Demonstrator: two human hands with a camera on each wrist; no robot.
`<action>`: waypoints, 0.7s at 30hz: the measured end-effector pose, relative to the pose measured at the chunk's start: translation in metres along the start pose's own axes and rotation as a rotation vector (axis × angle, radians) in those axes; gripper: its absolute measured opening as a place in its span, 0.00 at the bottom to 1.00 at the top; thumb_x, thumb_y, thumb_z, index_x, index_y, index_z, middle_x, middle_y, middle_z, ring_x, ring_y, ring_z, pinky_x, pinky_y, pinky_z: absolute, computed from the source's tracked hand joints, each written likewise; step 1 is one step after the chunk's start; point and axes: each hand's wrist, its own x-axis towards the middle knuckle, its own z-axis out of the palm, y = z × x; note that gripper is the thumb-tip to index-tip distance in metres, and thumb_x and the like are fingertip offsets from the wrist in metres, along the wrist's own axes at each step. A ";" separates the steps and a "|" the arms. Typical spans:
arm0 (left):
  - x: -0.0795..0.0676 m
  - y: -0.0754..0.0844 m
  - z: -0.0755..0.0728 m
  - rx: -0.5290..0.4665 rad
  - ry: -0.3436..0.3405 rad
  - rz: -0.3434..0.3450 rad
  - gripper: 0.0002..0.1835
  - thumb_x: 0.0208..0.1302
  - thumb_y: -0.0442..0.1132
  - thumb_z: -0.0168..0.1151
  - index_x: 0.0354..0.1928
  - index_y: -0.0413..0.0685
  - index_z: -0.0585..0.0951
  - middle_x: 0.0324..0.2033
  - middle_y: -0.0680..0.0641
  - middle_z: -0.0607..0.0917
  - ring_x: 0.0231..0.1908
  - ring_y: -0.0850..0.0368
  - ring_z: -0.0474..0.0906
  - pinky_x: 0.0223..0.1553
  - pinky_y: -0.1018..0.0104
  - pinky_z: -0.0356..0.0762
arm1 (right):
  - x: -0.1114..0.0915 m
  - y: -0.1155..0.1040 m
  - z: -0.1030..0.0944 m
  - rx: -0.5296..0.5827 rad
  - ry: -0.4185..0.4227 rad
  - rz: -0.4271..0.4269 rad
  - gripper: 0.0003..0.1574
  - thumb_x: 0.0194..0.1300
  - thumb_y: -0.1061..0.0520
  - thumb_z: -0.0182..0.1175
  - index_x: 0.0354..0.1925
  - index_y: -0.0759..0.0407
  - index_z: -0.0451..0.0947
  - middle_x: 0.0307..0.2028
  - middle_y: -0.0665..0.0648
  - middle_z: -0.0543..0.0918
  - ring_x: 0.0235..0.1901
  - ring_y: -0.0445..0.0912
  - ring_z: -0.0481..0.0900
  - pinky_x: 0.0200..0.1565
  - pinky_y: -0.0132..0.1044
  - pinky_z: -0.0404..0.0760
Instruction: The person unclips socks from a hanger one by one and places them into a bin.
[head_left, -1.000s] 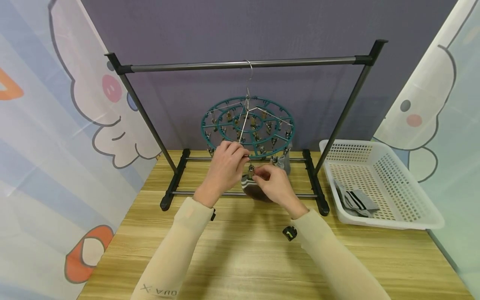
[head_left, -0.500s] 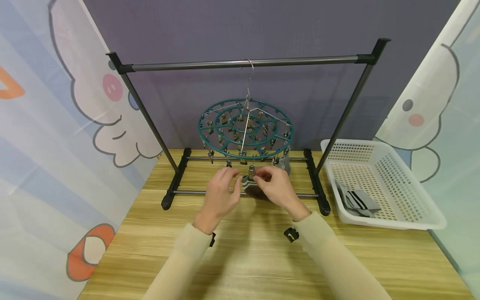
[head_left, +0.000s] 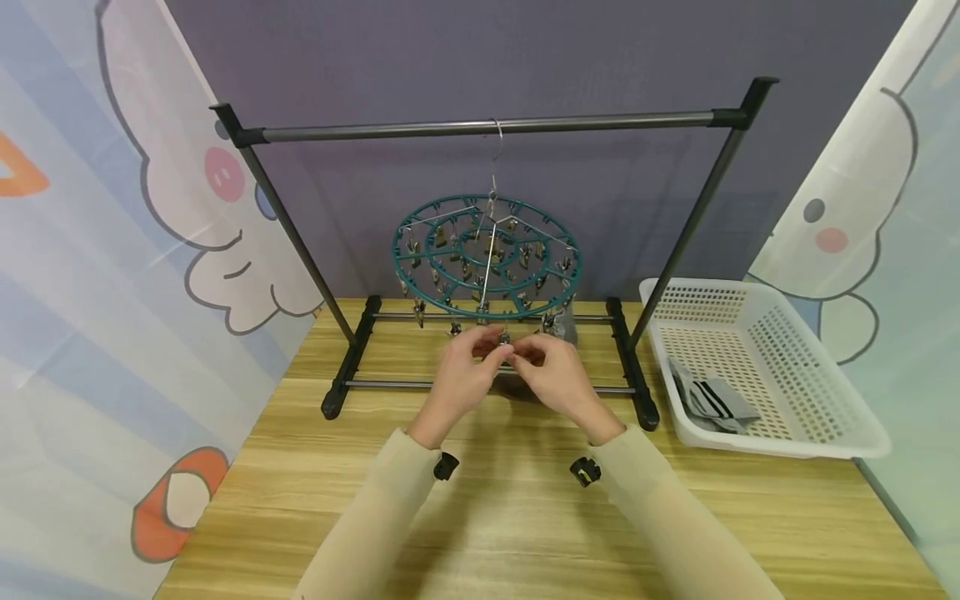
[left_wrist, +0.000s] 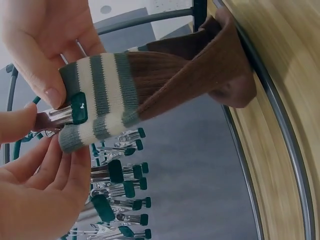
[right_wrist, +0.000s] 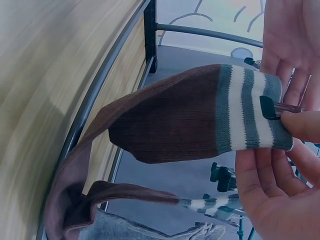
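While both forearms reach over the bench toward its back edge, the two hands meet at the striped cuff of a brown sock. The left hand has its grip together on a metal clip — thumb on the lever, fingers behind the cuff — and the clip's green pad lies against the knit. The right hand pinches the same cuff between thumb and fingers, right beside the clip, so its grip is together as well. Below them the brown sock hangs in the air above the rear half of the bench, roughly midway between its left and right edges.

Just above the hands, a round teal hanger with many more clips hangs by a hook from the top bar of a dark rack, whose feet stand near the bench's back edge. Both wrist views show a second brown sock behind the first, its cuff striped alike, and a grey piece hangs at the hanger's right side. Toward the bench's back right corner sits a white basket — a grey striped cloth lies inside, against its left wall.
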 end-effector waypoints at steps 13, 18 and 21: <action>0.005 0.003 -0.007 0.011 -0.073 -0.043 0.19 0.74 0.40 0.61 0.59 0.34 0.79 0.49 0.42 0.83 0.49 0.46 0.80 0.54 0.51 0.79 | -0.004 0.002 -0.001 0.023 -0.036 0.030 0.12 0.72 0.57 0.65 0.50 0.60 0.86 0.44 0.56 0.87 0.40 0.49 0.85 0.44 0.46 0.85; 0.006 0.005 -0.010 0.024 -0.077 -0.011 0.16 0.74 0.39 0.61 0.55 0.35 0.80 0.46 0.42 0.84 0.46 0.47 0.81 0.52 0.51 0.80 | -0.004 0.004 -0.004 0.048 -0.045 0.054 0.12 0.71 0.55 0.65 0.49 0.58 0.86 0.44 0.55 0.87 0.41 0.49 0.84 0.45 0.47 0.84; 0.007 0.007 -0.010 0.045 -0.068 0.016 0.13 0.74 0.39 0.62 0.52 0.37 0.81 0.44 0.43 0.83 0.43 0.49 0.80 0.50 0.51 0.80 | -0.005 0.003 -0.005 0.055 -0.050 0.061 0.12 0.71 0.55 0.66 0.49 0.58 0.86 0.43 0.54 0.86 0.41 0.48 0.84 0.45 0.47 0.84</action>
